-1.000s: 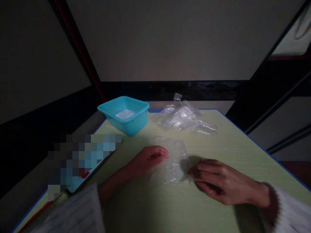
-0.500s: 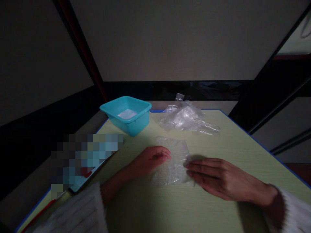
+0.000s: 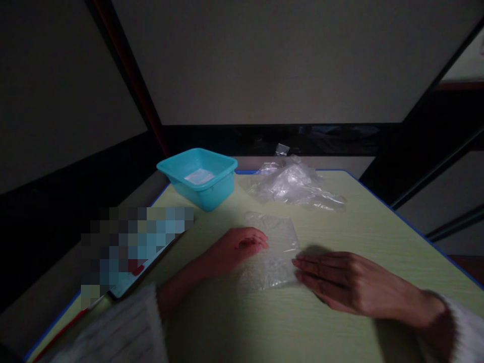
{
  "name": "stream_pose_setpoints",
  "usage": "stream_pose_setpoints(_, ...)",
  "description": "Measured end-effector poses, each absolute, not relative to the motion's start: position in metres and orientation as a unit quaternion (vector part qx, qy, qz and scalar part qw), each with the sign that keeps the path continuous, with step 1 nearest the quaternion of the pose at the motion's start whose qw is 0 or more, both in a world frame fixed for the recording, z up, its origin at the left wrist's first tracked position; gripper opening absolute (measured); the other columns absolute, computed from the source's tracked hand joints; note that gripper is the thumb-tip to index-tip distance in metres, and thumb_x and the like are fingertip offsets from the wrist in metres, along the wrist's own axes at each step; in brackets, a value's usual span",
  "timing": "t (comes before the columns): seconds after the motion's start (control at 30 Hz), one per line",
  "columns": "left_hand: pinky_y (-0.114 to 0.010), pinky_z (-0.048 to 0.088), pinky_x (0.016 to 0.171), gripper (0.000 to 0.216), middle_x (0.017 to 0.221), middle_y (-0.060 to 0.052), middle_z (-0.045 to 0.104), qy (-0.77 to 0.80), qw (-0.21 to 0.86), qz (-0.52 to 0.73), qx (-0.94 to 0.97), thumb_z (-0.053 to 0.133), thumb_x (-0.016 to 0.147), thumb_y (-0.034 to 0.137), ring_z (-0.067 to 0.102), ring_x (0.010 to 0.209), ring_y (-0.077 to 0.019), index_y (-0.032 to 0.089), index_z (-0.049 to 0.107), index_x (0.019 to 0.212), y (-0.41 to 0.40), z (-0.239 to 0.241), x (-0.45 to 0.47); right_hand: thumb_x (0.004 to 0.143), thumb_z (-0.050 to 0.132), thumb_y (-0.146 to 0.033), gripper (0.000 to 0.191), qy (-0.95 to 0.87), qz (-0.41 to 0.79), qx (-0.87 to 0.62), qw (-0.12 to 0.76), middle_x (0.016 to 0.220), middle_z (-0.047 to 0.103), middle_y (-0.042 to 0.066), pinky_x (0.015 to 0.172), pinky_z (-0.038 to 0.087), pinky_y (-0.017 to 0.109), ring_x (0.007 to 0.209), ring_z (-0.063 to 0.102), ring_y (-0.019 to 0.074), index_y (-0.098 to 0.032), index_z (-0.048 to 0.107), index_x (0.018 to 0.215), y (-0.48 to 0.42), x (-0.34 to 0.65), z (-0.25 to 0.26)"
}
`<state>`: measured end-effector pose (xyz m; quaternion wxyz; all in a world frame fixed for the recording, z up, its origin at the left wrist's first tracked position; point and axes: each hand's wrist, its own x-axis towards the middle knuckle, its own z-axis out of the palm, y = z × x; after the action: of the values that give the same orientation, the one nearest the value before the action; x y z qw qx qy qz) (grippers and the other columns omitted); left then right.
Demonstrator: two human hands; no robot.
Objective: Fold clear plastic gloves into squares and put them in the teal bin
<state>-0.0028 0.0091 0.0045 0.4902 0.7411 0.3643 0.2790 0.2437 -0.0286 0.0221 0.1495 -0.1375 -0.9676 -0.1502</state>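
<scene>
A flattened clear plastic bag (image 3: 278,252) lies creased on the table in front of me. My left hand (image 3: 236,249) rests over its left side, fingers loosely curved with a gap at the palm; no plastic shows gripped in them. To the right of the bag, my right hand (image 3: 340,280) lies low with its fingers stretched out and side by side. Its fingertips are at the bag's right edge; whether they touch the plastic I cannot tell.
A turquoise basin (image 3: 217,190) with a pale flat item (image 3: 199,176) inside stands at the back left. Crumpled clear plastic (image 3: 293,184) is heaped at the back. A blurred-out flat object with a light-blue edge (image 3: 123,288) lies left on the blue-edged table (image 3: 378,237).
My right hand has shifted slightly right and down, towards the bag's outer edge. My left hand stays on the bag. The whole view has moved a little.
</scene>
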Motion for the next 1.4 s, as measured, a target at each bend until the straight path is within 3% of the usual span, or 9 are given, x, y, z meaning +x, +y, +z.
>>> stream_pose_setpoints(0.27,-0.024,0.046,0.067,0.019,0.083,-0.006,0.065,0.368,0.454,0.32,0.746,0.046,0.077,0.024,0.06,0.076,-0.0158,0.012,0.061,0.074,0.013,0.009,-0.009,0.089,0.036,-0.008,0.029,-0.968,-0.125,-0.138,0.17,0.09,0.072,0.01,0.063,0.059,0.028,0.077,0.068,0.018,-0.007,0.064,0.094,-0.032,0.242,0.024)
stream_pose_setpoints(0.8,-0.024,0.046,0.067,0.015,0.08,-0.006,0.066,0.402,0.449,0.298,0.74,0.048,0.076,0.021,0.061,0.076,-0.0166,0.013,0.06,0.073,0.013,0.01,-0.008,0.093,0.03,-0.018,0.038,-0.978,-0.102,-0.154,0.096,0.118,0.059,0.016,0.087,0.052,0.037,0.107,0.057,0.0229,-0.002,0.055,0.117,-0.023,0.243,0.014)
stream_pose_setpoints(1.0,-0.025,0.047,0.066,0.011,0.071,-0.004,0.067,0.434,0.496,0.304,0.688,0.048,0.076,0.018,0.063,0.069,-0.0149,0.013,0.057,0.078,0.017,0.013,-0.014,0.094,0.029,-0.015,0.036,-0.974,-0.113,-0.164,0.109,0.112,0.064,0.014,0.086,0.053,0.035,0.104,0.06,0.0203,-0.006,0.057,0.114,-0.021,0.244,0.016)
stream_pose_setpoints(1.4,-0.025,0.046,0.058,0.011,0.058,-0.002,0.066,0.509,0.486,0.251,0.664,0.047,0.077,0.02,0.062,0.056,-0.0141,0.014,0.055,0.072,0.02,0.026,-0.025,0.096,0.026,-0.018,0.036,-0.967,-0.061,-0.201,0.142,0.099,0.069,0.012,0.076,0.055,0.032,0.091,0.065,0.018,-0.01,0.058,0.11,-0.019,0.244,0.018)
